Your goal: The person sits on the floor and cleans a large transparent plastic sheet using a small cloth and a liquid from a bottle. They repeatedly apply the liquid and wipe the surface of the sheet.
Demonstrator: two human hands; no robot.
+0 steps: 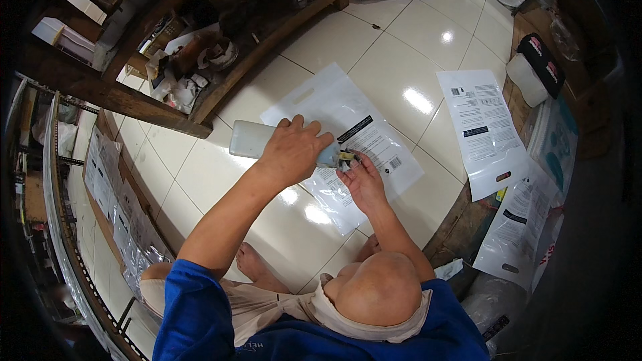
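My left hand [294, 150] is wrapped round a pale, translucent plastic bottle [245, 139], which lies nearly level with its mouth end toward the right. At that end, my right hand [364, 182] pinches a small dark and yellow piece [346, 157]. Whether this piece is joined to the bottle I cannot tell, as fingers cover part of it. Beneath both hands, a white printed plastic bag [374, 117] with a cut-out handle lies flat on the tiled floor.
More printed bags [481, 120] lie to the right, with a dark cap [542, 63] beyond them. A wooden shelf [267, 47] full of clutter stands at the far left. Along the left side, further bags [124, 207] lean near a metal rack [63, 227]. My bare feet [257, 267] rest on the tiles.
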